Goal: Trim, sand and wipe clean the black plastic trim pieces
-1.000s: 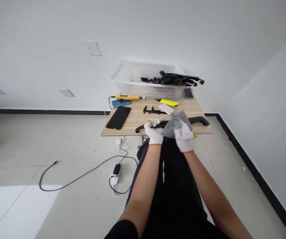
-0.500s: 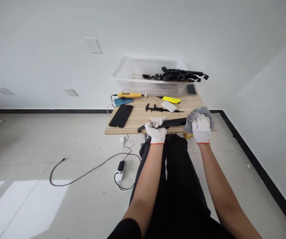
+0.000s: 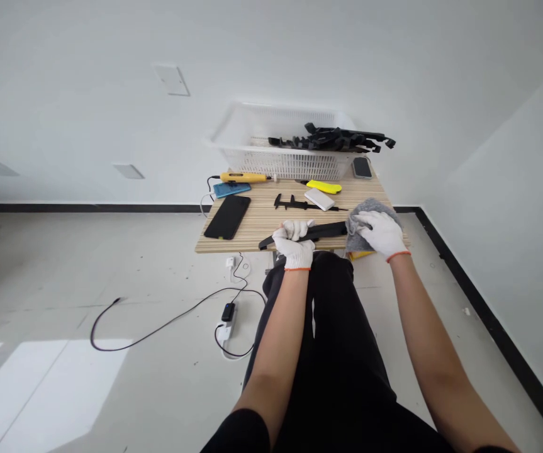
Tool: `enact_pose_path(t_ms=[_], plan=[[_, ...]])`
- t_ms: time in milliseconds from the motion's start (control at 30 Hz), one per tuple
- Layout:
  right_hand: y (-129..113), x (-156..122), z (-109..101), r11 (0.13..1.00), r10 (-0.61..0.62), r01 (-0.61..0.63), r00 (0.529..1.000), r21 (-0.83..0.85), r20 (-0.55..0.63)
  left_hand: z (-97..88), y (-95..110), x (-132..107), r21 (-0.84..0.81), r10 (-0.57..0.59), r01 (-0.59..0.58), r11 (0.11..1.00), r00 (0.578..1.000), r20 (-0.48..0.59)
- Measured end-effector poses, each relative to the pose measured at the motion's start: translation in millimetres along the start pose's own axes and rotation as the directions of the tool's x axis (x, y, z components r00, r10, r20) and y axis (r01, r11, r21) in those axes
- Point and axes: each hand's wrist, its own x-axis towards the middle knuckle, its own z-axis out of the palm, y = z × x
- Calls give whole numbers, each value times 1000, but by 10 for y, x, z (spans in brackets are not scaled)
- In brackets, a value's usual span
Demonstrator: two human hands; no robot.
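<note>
My left hand [image 3: 294, 245], in a white knit glove, is closed around a long black plastic strip-like part [image 3: 328, 231] near the table's front edge. The part's left tip pokes out past my fingers. At its right end lies a grey cloth [image 3: 370, 214], which covers that end. My right hand [image 3: 380, 233], gloved too, is closed on the cloth with its fingers pointing left. Just behind the part are a black caliper [image 3: 294, 202] and a white box-like block [image 3: 319, 199].
A white plastic basket [image 3: 280, 165] with several black parts [image 3: 337, 139] stands at the back. Around the table [image 3: 262, 220] lie a yellow rotary tool [image 3: 245, 177], a yellow utility knife [image 3: 324, 187], a blue phone [image 3: 232, 189], a black phone [image 3: 228, 217] and another phone [image 3: 362, 168]. Cables [image 3: 167, 324] trail on the floor.
My right hand has turned so that its fingers point left, and the cloth has shifted slightly left over the part's end. My left hand keeps its grip. The whole view has moved slightly.
</note>
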Motion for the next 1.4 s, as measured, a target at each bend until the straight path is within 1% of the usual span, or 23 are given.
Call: enact_pose_path(t_ms=[67, 167, 200, 267, 367, 533, 567, 700, 733, 833, 867, 900, 1000, 1033, 1067, 1233, 1367, 1400], plan=[[-90, 34, -9, 1000, 18, -18, 1000, 25, 23, 7, 13, 6, -1, -6, 6, 1000, 1000, -6], [-205, 63, 37, 998, 45, -46, 998, 40, 36, 12, 31, 10, -11, -16, 15, 1000, 1000, -10], [-207, 66, 52, 999, 36, -37, 999, 36, 32, 14, 33, 9, -16, -18, 18, 1000, 1000, -10], [-161, 64, 67, 999, -19, 18, 1000, 27, 17, 21, 29, 3, -31, -23, 23, 999, 1000, -7], [-87, 53, 50, 996, -83, 82, 997, 29, 3, 43, 22, -9, -41, -23, 22, 999, 1000, -13], [-165, 47, 23, 1000, -2, 2, 999, -5, 53, 55, 43, -17, -37, -27, 26, 999, 999, -22], [-179, 47, 21, 1000, -10, 11, 999, -11, 51, 53, 48, -18, -29, -26, 25, 999, 999, -20], [-147, 47, -4, 993, -120, 119, 991, 26, 59, 60, 59, -36, 2, -19, 19, 1000, 1000, -21], [-130, 46, -12, 994, -109, 107, 992, 26, 67, 66, 62, -42, 4, -17, 18, 1000, 999, -31], [-94, 38, -16, 1000, 13, -11, 997, -21, 77, 88, 75, -54, -9, -17, 16, 1000, 998, -66], [-86, 33, -9, 999, 36, -33, 997, -36, 70, 91, 78, -55, -22, -19, 18, 1000, 997, -69], [-79, 28, 1, 999, 34, -31, 998, -44, 62, 92, 81, -54, -36, -24, 22, 999, 998, -63], [-62, 25, 46, 998, -46, 48, 998, -43, 41, 79, 81, -47, -47, -29, 28, 998, 999, -17], [-61, 29, 64, 997, -56, 57, 998, -45, 38, 73, 80, -46, -39, -27, 26, 999, 1000, -3], [-65, 35, 82, 997, -50, 52, 998, -50, 34, 68, 79, -45, -30, -23, 23, 999, 1000, 3], [-119, 51, 177, 993, 59, -60, 998, -101, -8, 69, 88, -63, -32, -16, 15, 999, 1000, -10], [-158, 59, 172, 987, 33, -36, 999, -156, -24, 74, 96, -82, -41, -25, 25, 999, 1000, -3], [-186, 69, 155, 984, 49, -52, 999, -171, -24, 70, 94, -85, -37, -24, 24, 999, 1000, 3]])
